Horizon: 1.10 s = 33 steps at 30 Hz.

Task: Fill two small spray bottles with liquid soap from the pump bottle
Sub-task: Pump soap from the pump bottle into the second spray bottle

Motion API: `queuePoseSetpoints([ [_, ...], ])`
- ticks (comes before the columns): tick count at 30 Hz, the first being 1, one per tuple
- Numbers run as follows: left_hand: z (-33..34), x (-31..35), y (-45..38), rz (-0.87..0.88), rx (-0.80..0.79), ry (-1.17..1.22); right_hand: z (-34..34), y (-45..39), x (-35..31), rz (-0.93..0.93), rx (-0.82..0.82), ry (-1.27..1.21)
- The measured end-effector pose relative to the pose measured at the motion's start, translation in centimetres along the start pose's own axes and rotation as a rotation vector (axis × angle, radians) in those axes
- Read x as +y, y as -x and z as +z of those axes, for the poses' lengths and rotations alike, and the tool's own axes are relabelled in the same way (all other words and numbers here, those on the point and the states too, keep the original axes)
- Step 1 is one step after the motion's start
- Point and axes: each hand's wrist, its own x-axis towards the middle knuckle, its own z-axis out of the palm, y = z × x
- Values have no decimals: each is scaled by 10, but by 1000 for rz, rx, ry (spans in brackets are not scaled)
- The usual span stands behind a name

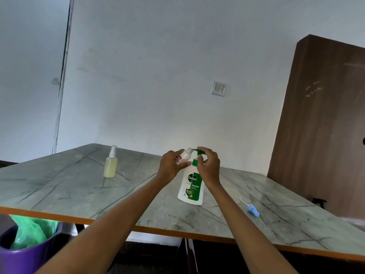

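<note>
A white pump bottle with a green label and green pump head stands upright on the marble table. My left hand grips a small uncapped white bottle, tilted with its open neck right at the pump's nozzle. My right hand rests on top of the green pump head, fingers curled over it. A second small spray bottle, capped and filled with pale yellow liquid, stands at the left of the table. A blue spray cap with its white tube lies on the table at the right.
A purple bin with a green bag stands below the table's front left edge. A brown wooden board leans against the wall at the right, behind the table. The table's orange front edge runs close to me.
</note>
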Motion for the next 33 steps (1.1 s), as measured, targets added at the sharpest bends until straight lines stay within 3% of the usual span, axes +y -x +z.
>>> queuePoseSetpoints([
  [10, -5, 0, -2, -26, -55, -26, 1, 4, 1, 25, 8, -45],
  [17, -13, 10, -7, 46, -95, -76, 2, 4, 3, 38, 3, -48],
  [27, 0, 1, 3, -2, -4, -46, 23, 14, 8, -52, 214, -28],
  [33, 1, -5, 0, -19, -36, -19, 22, 18, 5, 6, 201, -66],
])
